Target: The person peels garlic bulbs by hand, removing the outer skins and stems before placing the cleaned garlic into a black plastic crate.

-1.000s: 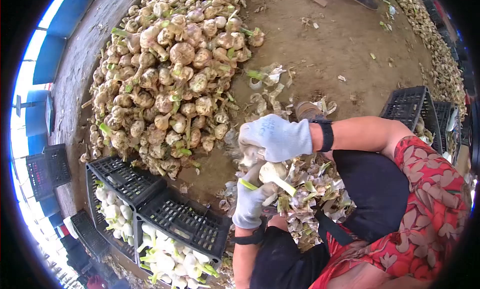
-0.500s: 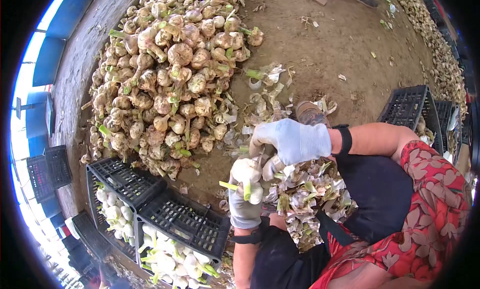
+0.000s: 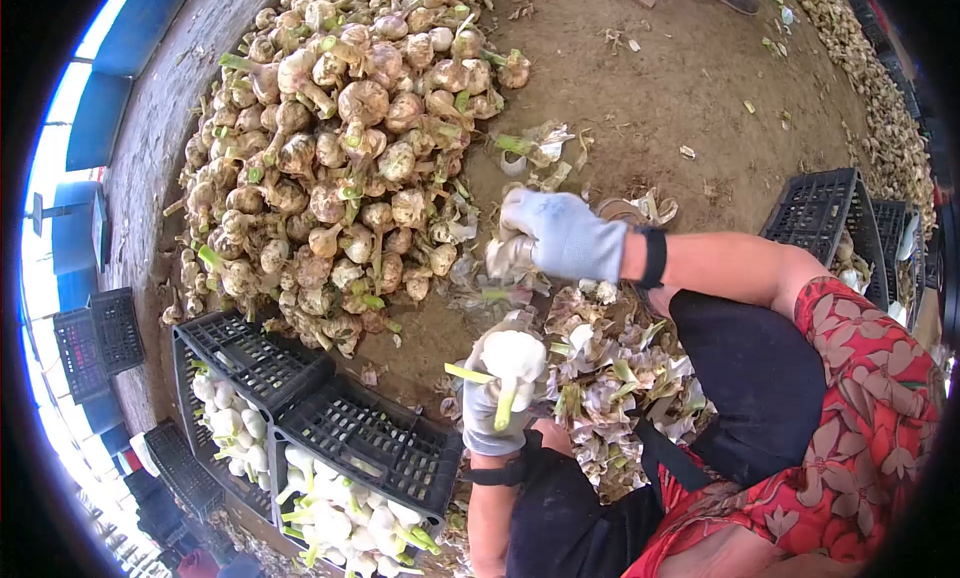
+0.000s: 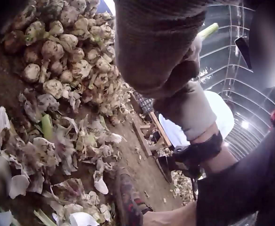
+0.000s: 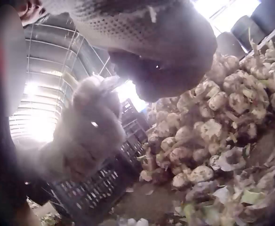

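In the head view my gloved left hand (image 3: 488, 418) grips cleaned white garlic bulbs (image 3: 514, 356). One bulb shows whole, its cut stem pointing down. A second green stem (image 3: 468, 374) sticks out to the left, its bulb mostly hidden. My gloved right hand (image 3: 570, 236) is up and ahead of the left, apart from the bulbs, with fingers curled and blurred. I cannot tell whether it holds a scrap of skin. Below the hands lies a heap of papery garlic skins (image 3: 605, 378). The left wrist view shows the left glove (image 4: 158, 47) from close by.
A large pile of unpeeled garlic (image 3: 340, 158) lies ahead to the left. Black crates (image 3: 370, 443) on the left hold white cleaned bulbs (image 3: 345, 523). More black crates (image 3: 815, 213) stand at the right. Loose skins (image 3: 540, 148) litter the dirt floor (image 3: 690, 88).
The right hand was at the bulbs and has moved up and away from them. The left hand still holds the bulbs, and the upper one now looks whiter and cleaner.
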A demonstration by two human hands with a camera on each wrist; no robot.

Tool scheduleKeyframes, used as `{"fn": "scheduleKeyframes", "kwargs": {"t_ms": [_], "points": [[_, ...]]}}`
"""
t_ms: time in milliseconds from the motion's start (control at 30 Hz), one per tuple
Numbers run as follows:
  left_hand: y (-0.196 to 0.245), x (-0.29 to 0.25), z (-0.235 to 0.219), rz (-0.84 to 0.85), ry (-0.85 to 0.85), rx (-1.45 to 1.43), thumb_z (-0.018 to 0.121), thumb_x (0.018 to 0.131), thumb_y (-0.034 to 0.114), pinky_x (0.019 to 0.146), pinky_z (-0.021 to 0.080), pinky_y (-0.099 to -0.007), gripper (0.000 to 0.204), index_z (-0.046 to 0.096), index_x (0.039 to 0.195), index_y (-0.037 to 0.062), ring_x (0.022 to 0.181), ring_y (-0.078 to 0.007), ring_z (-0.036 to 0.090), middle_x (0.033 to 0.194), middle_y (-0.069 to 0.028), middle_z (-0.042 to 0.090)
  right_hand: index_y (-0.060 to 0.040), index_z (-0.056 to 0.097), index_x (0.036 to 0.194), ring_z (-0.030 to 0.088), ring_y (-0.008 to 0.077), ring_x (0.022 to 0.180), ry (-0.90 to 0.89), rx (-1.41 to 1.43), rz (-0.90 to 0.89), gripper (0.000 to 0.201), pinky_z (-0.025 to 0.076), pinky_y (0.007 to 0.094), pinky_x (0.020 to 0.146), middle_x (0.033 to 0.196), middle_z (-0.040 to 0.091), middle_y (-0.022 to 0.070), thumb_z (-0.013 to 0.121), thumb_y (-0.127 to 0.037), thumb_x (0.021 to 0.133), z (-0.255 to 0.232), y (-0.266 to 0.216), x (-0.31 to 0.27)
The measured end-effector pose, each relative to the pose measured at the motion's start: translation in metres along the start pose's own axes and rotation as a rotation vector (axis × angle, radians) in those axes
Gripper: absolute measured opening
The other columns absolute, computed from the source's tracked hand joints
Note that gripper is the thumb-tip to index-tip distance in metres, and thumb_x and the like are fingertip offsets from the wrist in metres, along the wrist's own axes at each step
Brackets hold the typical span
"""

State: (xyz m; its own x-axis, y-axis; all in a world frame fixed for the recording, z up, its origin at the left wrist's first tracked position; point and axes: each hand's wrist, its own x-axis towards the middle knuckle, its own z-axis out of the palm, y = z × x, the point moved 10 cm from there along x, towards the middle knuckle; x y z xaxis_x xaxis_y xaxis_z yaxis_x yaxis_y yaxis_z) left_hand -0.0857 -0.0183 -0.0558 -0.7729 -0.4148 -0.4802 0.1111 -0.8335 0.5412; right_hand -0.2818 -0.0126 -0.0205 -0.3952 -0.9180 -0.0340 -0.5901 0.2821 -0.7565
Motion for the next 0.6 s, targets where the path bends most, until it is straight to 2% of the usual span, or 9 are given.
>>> {"fn": "scheduleKeyframes", "kwargs": {"t_ms": [33,67,167,267,300,433,467,500,600], "points": [[0.003,-0.001,0.003,0.038,-0.037,0.046,0.078,0.076,0.019,0.075,0.056,-0.0296,0.063,0.048,0.128,-0.0024,0.092,-0.0219,0.065,0.11,-0.0144,0.063,-0.0038,0.061,0.101,0.061,0.0335,0.094,-0.009,-0.165,-0.052,0.024,0.051,0.0374,0.078,0.11,0.057,0.017,0.064,-0.01,0.078,0.006,0.006,0.003],[0.004,-0.001,0.013,-0.009,-0.045,-0.087,0.081,0.073,0.018,0.072,0.056,-0.0279,0.069,0.047,0.13,-0.0027,0.093,-0.0212,0.064,0.114,-0.0157,0.061,-0.0063,0.052,0.124,0.06,0.0326,0.105,-0.093,-0.229,-0.037,0.049,0.051,0.0385,0.084,0.123,0.051,0.0179,0.066,-0.011,0.077,0.013,0.01,0.002],[0.012,-0.001,0.006,0.011,0.084,0.059,0.072,0.077,0.019,0.081,0.054,-0.0332,0.063,0.046,0.131,0.0012,0.1,-0.0243,0.062,0.117,-0.0139,0.06,-0.0061,0.04,0.138,0.058,0.0308,0.109,-0.507,0.409,0.065,0.07,0.05,0.0401,0.089,0.125,0.052,0.0179,0.07,-0.013,0.075,0.045,-0.001,-0.021],[0.026,0.001,0.012,0.14,0.122,0.107,0.068,0.078,0.012,0.083,0.053,-0.0312,0.06,0.046,0.132,-0.0008,0.1,-0.0231,0.063,0.119,-0.0141,0.06,-0.0053,0.034,0.143,0.059,0.0287,0.11,-0.608,0.574,-0.059,0.08,0.049,0.0396,0.091,0.131,0.05,0.0177,0.072,-0.013,0.073,0.039,-0.053,-0.04],[0.03,0.001,0.014,0.175,0.145,0.162,0.067,0.078,0.01,0.083,0.053,-0.0309,0.06,0.046,0.133,-0.001,0.099,-0.0227,0.063,0.119,-0.0139,0.06,-0.0053,0.039,0.141,0.06,0.0294,0.11,-0.396,0.45,-0.27,0.076,0.05,0.0374,0.091,0.13,0.052,0.0178,0.073,-0.014,0.073,0.025,-0.068,-0.037],[0.047,-0.004,0.006,0.325,0.299,0.594,0.063,0.083,0.005,0.086,0.05,-0.0301,0.049,0.05,0.129,-0.005,0.1,-0.0181,0.062,0.115,-0.0126,0.062,-0.007,0.05,0.133,0.064,0.0314,0.099,-0.227,0.396,-0.153,0.065,0.052,0.037,0.085,0.11,0.064,0.0162,0.071,-0.014,0.071,0.03,-0.056,-0.035],[0.063,-0.01,0.009,0.435,0.372,0.828,0.063,0.084,0.004,0.084,0.05,-0.0291,0.047,0.051,0.129,-0.0056,0.098,-0.0164,0.062,0.112,-0.0133,0.063,-0.0075,0.052,0.131,0.065,0.0319,0.096,-0.189,0.378,-0.148,0.063,0.053,0.0372,0.084,0.106,0.065,0.0158,0.071,-0.014,0.07,0.027,-0.057,-0.032],[0.07,-0.013,0.011,0.505,0.375,0.857,0.064,0.084,0.004,0.081,0.051,-0.0282,0.042,0.054,0.124,-0.0059,0.093,-0.0157,0.063,0.108,-0.0124,0.065,-0.0062,0.054,0.127,0.066,0.0336,0.093,-0.197,0.338,-0.159,0.059,0.053,0.0386,0.08,0.101,0.066,0.0173,0.07,-0.016,0.071,0.025,-0.059,-0.032],[0.079,-0.016,0.021,0.466,0.36,0.97,0.066,0.082,0.001,0.076,0.051,-0.0265,0.03,0.062,0.111,-0.0052,0.083,-0.0143,0.063,0.099,-0.009,0.067,-0.004,0.058,0.119,0.066,0.0368,0.085,-0.204,0.23,-0.18,0.049,0.053,0.0417,0.072,0.091,0.067,0.0197,0.07,-0.021,0.074,0.013,-0.067,-0.032]]}}
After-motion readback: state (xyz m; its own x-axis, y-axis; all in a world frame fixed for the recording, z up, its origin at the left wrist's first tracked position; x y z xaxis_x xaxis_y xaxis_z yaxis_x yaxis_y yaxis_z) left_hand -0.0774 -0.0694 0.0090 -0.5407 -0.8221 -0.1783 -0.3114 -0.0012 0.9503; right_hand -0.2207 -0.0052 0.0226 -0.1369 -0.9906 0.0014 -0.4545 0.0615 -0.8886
